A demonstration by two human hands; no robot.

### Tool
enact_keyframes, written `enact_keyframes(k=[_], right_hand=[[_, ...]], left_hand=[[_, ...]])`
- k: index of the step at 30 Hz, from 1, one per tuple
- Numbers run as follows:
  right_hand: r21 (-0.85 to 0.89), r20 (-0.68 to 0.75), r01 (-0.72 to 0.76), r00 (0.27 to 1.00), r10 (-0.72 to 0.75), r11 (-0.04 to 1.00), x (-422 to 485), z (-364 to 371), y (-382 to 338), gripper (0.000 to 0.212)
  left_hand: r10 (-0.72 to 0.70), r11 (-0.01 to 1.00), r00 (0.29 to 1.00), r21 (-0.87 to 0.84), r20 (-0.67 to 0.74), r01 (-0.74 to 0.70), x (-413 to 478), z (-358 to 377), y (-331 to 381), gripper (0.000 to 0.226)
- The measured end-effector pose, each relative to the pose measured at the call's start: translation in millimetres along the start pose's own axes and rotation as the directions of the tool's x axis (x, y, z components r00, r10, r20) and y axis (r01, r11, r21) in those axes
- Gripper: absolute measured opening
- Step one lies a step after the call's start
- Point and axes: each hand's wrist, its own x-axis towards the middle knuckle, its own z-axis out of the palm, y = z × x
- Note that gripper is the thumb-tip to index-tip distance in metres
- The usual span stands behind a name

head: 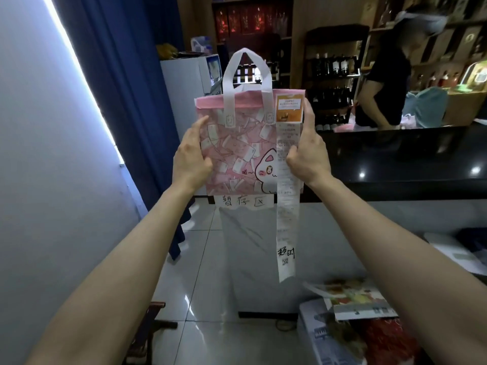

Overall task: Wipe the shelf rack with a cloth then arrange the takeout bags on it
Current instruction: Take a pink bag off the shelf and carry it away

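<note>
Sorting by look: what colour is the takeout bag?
The bag is pink with white cards and a cat; head view.

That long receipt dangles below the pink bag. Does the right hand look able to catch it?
Likely yes: the right hand holds the pink bag with its thumb right at the receipt, which hangs uncovered.
</note>
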Motion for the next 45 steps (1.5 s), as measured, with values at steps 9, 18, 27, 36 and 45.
enact_keyframes(k=[9, 18, 27, 36, 45], right_hand=[[0.018, -0.007, -0.002, 1.000, 0.003, 1.000, 65.6, 65.8, 65.6, 0.103], [-0.036, 0.112, -0.153, 0.981, 0.156, 0.988, 43.7, 116.2, 130.7, 0.105], [-0.062, 0.104, -0.296, 0.948, 0.301, 0.953, 17.8, 125.2, 141.9, 0.096], [-0.193, 0.146, -0.330, 0.922, 0.360, 0.924, -12.7, 113.8, 136.2, 0.091], [-0.266, 0.114, -0.329, 0.923, 0.369, 0.906, -48.6, 95.7, 116.6, 0.081]], left_hand=[[-0.064, 0.996, 0.997, 0.058, -0.032, 0.066, 67.3, 70.9, -51.4, 0.093], [-0.185, 0.978, 0.976, 0.120, 0.112, 0.172, 49.2, 123.1, -96.1, 0.081], [-0.200, 0.979, 0.963, 0.078, 0.181, 0.189, 24.2, 131.5, -116.6, 0.088], [-0.164, 0.986, 0.958, 0.066, 0.234, 0.152, 7.3, 126.5, -133.0, 0.091], [-0.171, 0.985, 0.937, 0.069, 0.303, 0.158, -14.2, 104.7, -137.6, 0.075]])
